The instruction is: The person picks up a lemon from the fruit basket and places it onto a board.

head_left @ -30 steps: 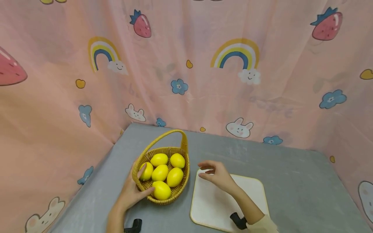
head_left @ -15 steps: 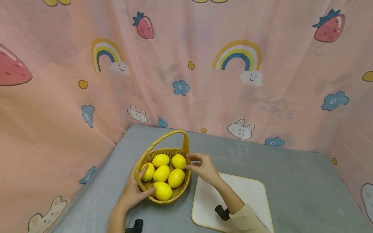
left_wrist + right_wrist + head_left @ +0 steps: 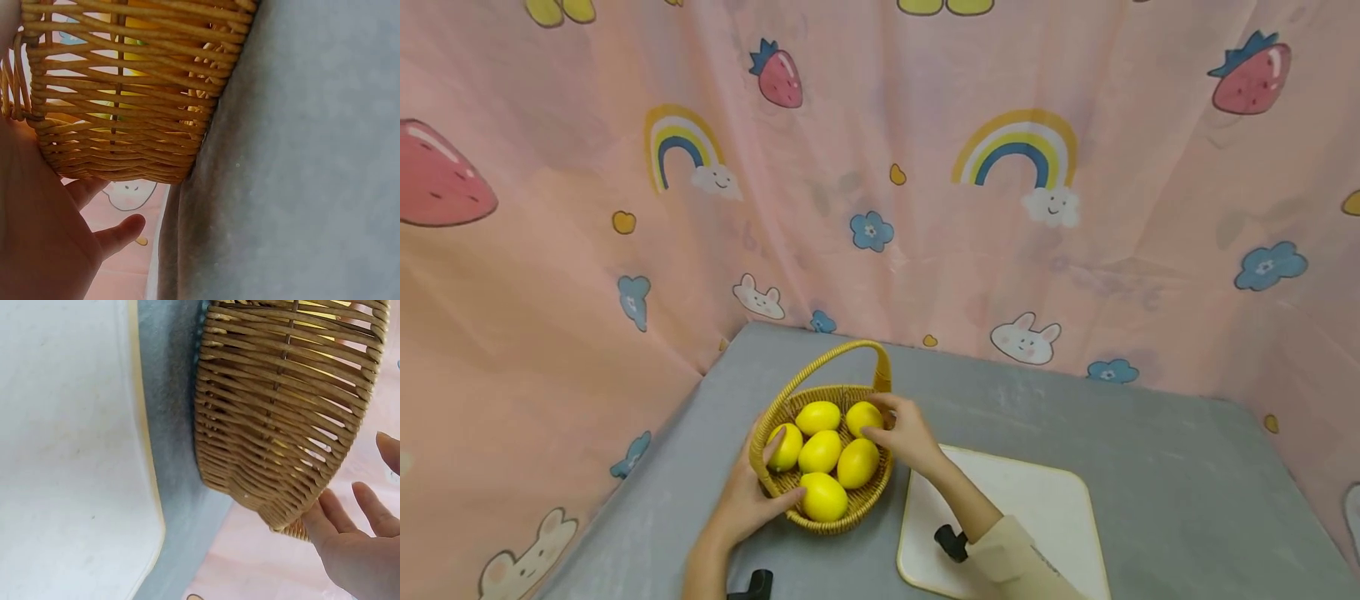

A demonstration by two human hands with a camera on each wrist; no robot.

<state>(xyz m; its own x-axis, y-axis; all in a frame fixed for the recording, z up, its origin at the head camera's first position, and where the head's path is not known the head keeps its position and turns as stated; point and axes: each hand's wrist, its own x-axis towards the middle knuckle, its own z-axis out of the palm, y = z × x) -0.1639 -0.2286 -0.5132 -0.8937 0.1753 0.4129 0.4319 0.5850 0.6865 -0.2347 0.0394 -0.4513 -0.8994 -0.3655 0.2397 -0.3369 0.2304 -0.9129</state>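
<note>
A yellow wicker basket [image 3: 887,479] with a tall arched handle stands on the grey table, with several yellow lemons [image 3: 820,451] inside. My left hand [image 3: 747,492] holds the basket by its left side, thumb and a finger over the rim beside lemons. In the left wrist view, this hand [image 3: 44,219] lies against the woven wall, other fingers spread beyond it. My right hand [image 3: 910,433] reaches over the right rim, with thumb and fingers around the far right lemon [image 3: 862,417]; a firm grip is not visible. The right wrist view shows that hand [image 3: 362,550] with spread fingers at the rim.
A white board [image 3: 1022,508] with a pale yellow edge lies on the grey table [image 3: 1187,483] right of the basket. A pink printed curtain [image 3: 962,267] hangs behind and at both sides. A black device piece [image 3: 951,543] sits at each wrist.
My right hand has moved left from above the white board to the lemon at the basket's far right. My left hand stays at the basket, and the view has shifted slightly.
</note>
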